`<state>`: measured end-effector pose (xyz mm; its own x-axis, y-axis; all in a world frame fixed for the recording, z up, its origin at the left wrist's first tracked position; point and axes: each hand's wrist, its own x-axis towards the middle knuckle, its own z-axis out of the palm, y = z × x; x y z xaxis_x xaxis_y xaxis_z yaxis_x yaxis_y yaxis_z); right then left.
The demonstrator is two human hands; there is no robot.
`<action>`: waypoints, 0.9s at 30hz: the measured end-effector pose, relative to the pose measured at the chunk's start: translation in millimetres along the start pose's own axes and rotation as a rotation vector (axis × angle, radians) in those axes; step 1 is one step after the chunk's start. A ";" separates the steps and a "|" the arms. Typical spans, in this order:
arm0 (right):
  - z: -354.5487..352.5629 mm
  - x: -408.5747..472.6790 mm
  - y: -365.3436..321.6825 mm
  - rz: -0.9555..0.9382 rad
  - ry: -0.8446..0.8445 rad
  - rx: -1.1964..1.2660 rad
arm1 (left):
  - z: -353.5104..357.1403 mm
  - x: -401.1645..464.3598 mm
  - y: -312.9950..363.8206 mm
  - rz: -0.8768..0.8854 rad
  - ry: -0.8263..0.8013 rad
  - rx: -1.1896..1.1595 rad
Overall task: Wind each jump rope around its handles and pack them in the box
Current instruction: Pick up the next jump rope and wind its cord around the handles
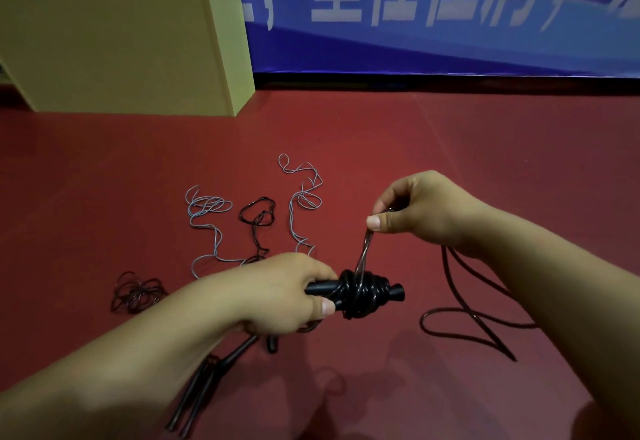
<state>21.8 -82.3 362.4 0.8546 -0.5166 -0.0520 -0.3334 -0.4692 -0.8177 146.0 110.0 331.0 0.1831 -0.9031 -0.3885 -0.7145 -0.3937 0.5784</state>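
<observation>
Lying across the red floor point(450, 148) in the single head view were several jump ropes: two pale blue-grey ropes point(207, 218) in loose tangles, a dark rope point(258, 216) curled between them, and another dark coil point(136, 292) off to the left. Near the lower left, a few black handles point(194, 394) lay on the floor, partly hidden under the left forearm; their exact count could not be told. One cardboard box point(114, 41) stood at the far left against the blue banner point(450, 34) with white characters.

Above the floor, the left hand point(284, 296) gripped one pair of black handles point(394, 292) held sideways, its fingers curled round them and the thumb pressed along the near side. Several turns of black rope point(360, 292) were already wound in a thick bundle around the middle of those handles, just beside the left thumb.

The right hand point(426, 211) hovered above and to the right of the bundle. Its thumb and fingers were pressed together, pinching a strand of the same rope that rose from the bundle. The loose remainder of this rope point(467, 322) trailed under the right forearm and looped on the floor at the right.
</observation>
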 end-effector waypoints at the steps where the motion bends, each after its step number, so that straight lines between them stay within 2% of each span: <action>1: -0.3 0.3 1.1 0.003 -0.006 0.009 | -1.6 -0.3 -1.0 0.025 -0.020 -0.038; 7: 10.4 4.2 7.9 0.032 -0.080 0.089 | -2.7 -5.1 -2.5 0.212 -0.115 -0.259; 10: 13.5 6.1 10.1 0.040 -0.051 0.244 | -4.5 -5.7 -3.6 0.338 -0.048 -0.402; 13: 17.2 4.5 9.7 0.012 -0.105 0.419 | -4.9 -6.1 -1.1 0.395 0.035 -0.544; 16: 22.8 5.3 11.8 -0.045 -0.067 0.187 | -3.2 -3.3 2.4 0.353 0.164 -0.621; 20: 40.7 9.6 13.0 -0.043 -0.041 -0.255 | 0.4 3.3 -5.5 0.240 0.385 -0.432; 23: 51.8 7.0 10.7 -0.067 -0.113 -0.352 | 3.0 7.3 -10.6 0.173 0.520 -0.385; 27: 62.5 1.2 1.7 -0.151 -0.171 -0.356 | 0.7 12.9 -13.6 0.111 0.656 -0.413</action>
<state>47.1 -38.9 325.2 0.9481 -0.3110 -0.0660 -0.2907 -0.7640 -0.5760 157.7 103.8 317.6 0.5791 -0.8069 0.1164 -0.4667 -0.2111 0.8588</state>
